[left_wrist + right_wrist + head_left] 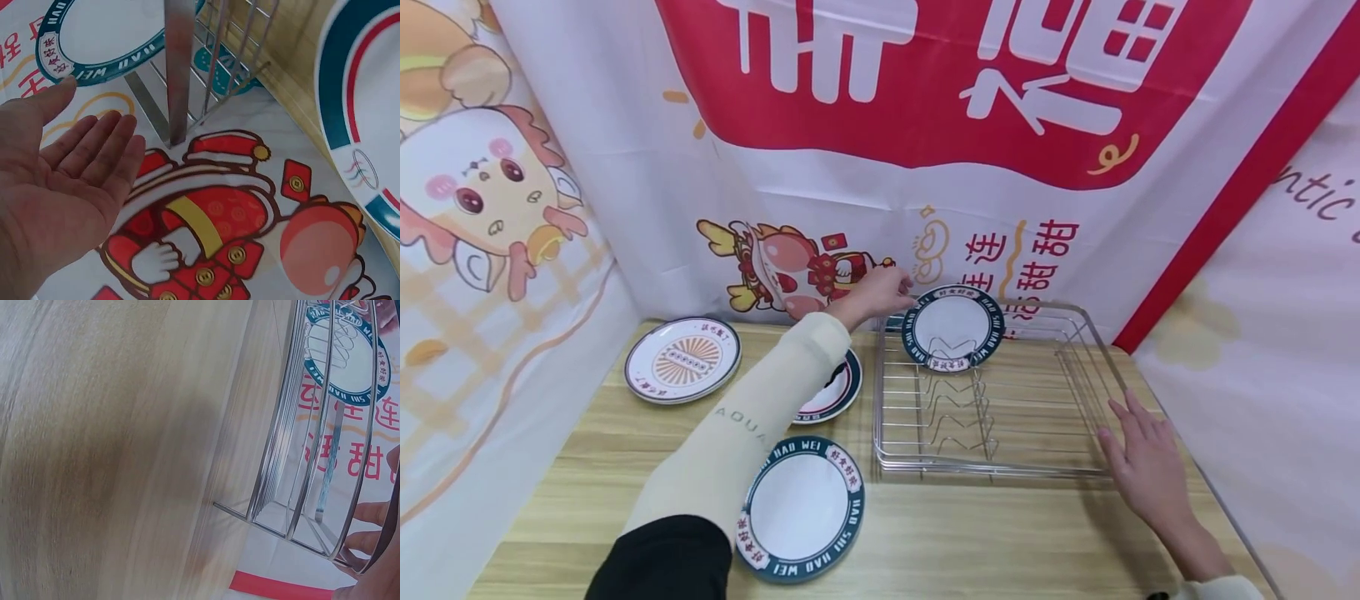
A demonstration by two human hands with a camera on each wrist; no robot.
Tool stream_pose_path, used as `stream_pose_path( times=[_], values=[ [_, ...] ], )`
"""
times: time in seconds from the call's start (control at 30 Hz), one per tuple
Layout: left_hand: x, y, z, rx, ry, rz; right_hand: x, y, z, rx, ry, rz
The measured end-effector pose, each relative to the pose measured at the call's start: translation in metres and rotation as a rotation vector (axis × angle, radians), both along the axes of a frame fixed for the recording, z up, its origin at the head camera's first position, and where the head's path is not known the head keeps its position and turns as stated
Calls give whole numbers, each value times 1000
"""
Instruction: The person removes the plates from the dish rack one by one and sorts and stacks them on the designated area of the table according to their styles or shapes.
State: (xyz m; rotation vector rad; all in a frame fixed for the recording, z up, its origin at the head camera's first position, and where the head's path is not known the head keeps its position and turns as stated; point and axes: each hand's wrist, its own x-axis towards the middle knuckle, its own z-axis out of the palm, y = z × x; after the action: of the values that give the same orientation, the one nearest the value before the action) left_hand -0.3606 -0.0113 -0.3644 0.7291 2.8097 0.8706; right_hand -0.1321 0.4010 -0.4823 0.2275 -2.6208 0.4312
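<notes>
A green-rimmed white plate (953,323) stands tilted in the left back part of a wire dish rack (1000,472). Beside the plate's left edge is my left hand (880,296), its fingers relaxed and nothing gripped. The left wrist view shows the palm of that hand (69,187) turned up, with the thumb tip at the plate's rim; whether it touches I cannot tell. My right hand (1150,475) holds the rack's right side near the front corner. Seen from the right wrist, its fingers (369,514) curl round the top rail.
Another green-rimmed plate (801,508) lies flat in front of the rack's left side. Behind it a dark-rimmed plate (850,387) is partly covered by my left sleeve. Plates with an orange print (681,360) lie at the far left. A printed cloth (850,179) hangs behind the table.
</notes>
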Motion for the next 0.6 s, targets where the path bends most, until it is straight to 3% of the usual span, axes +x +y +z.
stream_pose_path(
  times=[0.3,0.6],
  values=[
    [-5,27,-7,-56,-26,-30,-1,1,-5,-5,11,-5],
    [3,35,-10,-103,-90,-3,-1,1,-4,-11,-9,-5]
  ],
)
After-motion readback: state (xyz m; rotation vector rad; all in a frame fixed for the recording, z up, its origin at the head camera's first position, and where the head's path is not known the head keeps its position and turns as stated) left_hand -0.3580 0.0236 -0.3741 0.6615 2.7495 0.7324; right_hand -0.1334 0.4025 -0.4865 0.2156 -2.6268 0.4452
